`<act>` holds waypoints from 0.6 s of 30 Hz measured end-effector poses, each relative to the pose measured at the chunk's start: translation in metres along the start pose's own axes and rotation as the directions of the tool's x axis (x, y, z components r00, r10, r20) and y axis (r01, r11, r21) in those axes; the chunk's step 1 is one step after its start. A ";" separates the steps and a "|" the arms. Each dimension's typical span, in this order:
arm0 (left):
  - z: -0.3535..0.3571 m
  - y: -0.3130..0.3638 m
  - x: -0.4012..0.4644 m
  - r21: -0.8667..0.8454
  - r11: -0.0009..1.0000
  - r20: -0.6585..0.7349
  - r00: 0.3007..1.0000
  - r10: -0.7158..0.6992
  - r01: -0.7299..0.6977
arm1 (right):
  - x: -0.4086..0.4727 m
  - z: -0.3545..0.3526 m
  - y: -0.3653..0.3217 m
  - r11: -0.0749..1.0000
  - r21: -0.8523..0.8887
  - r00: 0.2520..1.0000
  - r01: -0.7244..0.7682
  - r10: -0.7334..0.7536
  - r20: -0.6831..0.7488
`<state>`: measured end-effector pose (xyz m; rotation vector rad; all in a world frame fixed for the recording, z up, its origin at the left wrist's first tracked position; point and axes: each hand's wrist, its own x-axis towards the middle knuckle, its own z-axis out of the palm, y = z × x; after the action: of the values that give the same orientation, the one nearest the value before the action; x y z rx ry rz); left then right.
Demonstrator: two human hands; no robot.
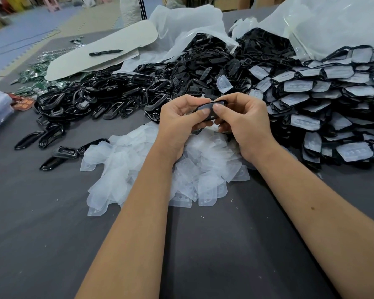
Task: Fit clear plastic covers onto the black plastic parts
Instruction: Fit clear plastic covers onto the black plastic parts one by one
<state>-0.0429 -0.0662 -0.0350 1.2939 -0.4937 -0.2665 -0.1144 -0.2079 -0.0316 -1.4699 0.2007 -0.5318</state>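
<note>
I hold one black part [212,111] between both hands just above the worktop [41,212], at about 12 o'clock from my forearms. My left hand [179,119] has its grip clamped on the part's left end, and my right hand [244,117] clamps the right end. Both thumbs press on a clear cover [206,107] on its face, I judge to seat it evenly. The loose covers [151,165] lie directly beneath for a short reach; bare black parts [108,100] sit at 10 o'clock, covered pieces [324,100] at 2 o'clock, kept apart.
</note>
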 end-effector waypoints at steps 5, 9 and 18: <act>0.000 -0.001 0.001 -0.028 0.999 -0.016 1.000 -0.017 0.017 | -0.001 0.001 0.000 1.000 -0.013 1.000 -0.004 0.004 -0.011; 0.000 -0.002 0.002 -0.040 0.999 -0.021 0.999 -0.038 0.037 | -0.002 0.002 -0.001 1.000 -0.008 1.000 -0.006 0.006 -0.016; -0.001 -0.002 0.004 -0.009 0.998 -0.011 0.997 -0.070 0.070 | -0.002 0.002 -0.002 0.999 -0.046 0.999 -0.012 0.010 -0.054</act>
<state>-0.0390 -0.0673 -0.0365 1.3051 -0.4381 -0.3196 -0.1160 -0.2050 -0.0298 -1.5001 0.2645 -0.5613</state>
